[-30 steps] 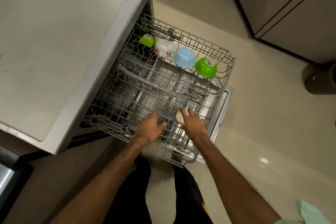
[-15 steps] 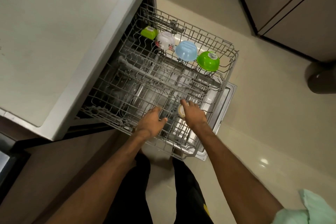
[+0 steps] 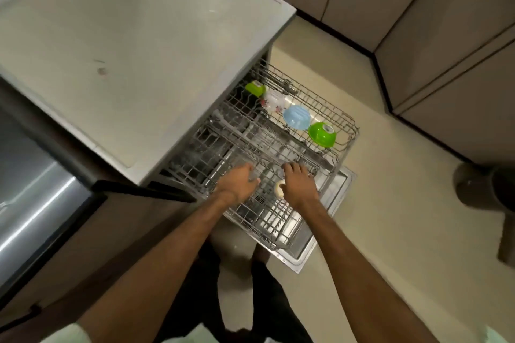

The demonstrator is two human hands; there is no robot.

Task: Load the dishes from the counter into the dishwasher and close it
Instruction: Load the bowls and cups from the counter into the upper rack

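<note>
Upper rack [image 3: 278,147] is gripped up front by left hand [image 3: 239,182] and right hand [image 3: 299,185], fingers [image 3: 291,167] curled over wires. Blue bowl [image 3: 296,117] is parked behind.

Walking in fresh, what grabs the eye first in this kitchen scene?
A grey wire dishwasher rack stands pulled out beside the pale counter, with a bright green bowl and a light blue bowl along its far side. The person's left hand and right hand rest on its near part.

arms: both extended forward | left hand [image 3: 239,182]: palm down, fingers bent | right hand [image 3: 299,185]: same | grip: unclear
</note>
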